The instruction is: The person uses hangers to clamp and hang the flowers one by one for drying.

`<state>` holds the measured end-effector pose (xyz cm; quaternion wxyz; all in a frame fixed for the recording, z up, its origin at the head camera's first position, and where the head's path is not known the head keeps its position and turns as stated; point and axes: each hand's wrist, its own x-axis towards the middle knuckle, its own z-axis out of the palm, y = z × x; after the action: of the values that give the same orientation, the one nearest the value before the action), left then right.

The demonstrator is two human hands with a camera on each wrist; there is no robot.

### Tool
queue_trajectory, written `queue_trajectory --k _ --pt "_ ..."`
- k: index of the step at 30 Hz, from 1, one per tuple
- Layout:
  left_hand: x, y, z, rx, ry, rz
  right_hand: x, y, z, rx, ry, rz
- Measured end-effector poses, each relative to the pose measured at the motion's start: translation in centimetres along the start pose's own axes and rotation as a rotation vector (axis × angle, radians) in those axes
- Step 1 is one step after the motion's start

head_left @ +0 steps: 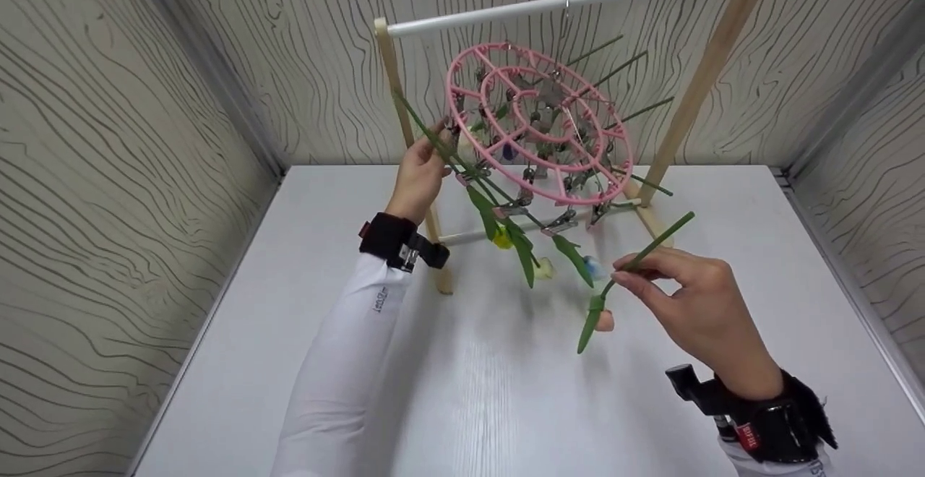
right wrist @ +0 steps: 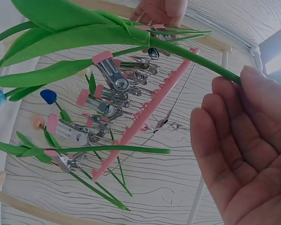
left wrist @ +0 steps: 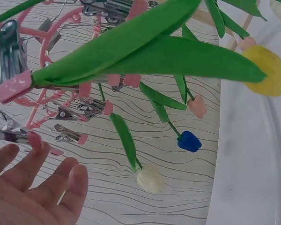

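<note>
My right hand [head_left: 694, 296] pinches the green stem of an artificial tulip [head_left: 596, 307] between thumb and forefinger, its peach bloom hanging down. The other fingers curl loosely, as the right wrist view shows. At the left rim of a round pink clip hanger [head_left: 498, 148], my left hand [head_left: 421, 177] holds a metal clip with pink tips [left wrist: 18, 136]; its thumb is hidden in the left wrist view. Other clips grip tulips by their stems, blooms down: a yellow one [head_left: 502, 237], a cream one [head_left: 543, 269] and a light blue one [head_left: 594, 267] at the front.
The hanger tilts beneath a white rod [head_left: 578, 1] on a stand with wooden legs [head_left: 704, 79]. A blue tulip [left wrist: 189, 141] and a white tulip [left wrist: 150, 179] hang farther back. Wood-grain panels [head_left: 94, 209] enclose the white table [head_left: 491, 405].
</note>
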<state>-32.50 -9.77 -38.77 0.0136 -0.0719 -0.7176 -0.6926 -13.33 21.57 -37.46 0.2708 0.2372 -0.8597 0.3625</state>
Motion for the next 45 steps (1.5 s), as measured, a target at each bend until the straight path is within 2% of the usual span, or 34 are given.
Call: queue_trajectory --k 6,15,24,27,29,34,45 --pt "-0.1 0.9 -0.1 0.039 -0.029 0.079 -0.3 -0.1 0.0 0.004 0.005 0.001" --pt "-1.5 2.0 0.6 0.229 -0.07 0.124 -0.8 -0.4 -0.1 0.01 0.005 0.013" --pt "-3.1 2.8 1.2 0.34 -0.168 0.189 -1.2 -0.7 -0.1 0.003 -0.02 0.035" --pt "-3.6 3.2 1.6 0.347 -0.228 0.193 -1.3 -0.8 0.0 0.009 -0.021 0.047" --pt "-4.0 3.3 2.0 0.343 -0.266 0.172 -1.3 -0.9 0.1 0.018 -0.018 0.049" --pt "-4.8 3.1 3.1 0.329 -0.316 0.141 -1.4 -1.1 0.5 0.057 -0.011 0.028" --pt "-5.5 2.8 5.7 0.136 -0.416 0.058 -0.8 -1.6 0.7 0.081 -0.018 0.048"
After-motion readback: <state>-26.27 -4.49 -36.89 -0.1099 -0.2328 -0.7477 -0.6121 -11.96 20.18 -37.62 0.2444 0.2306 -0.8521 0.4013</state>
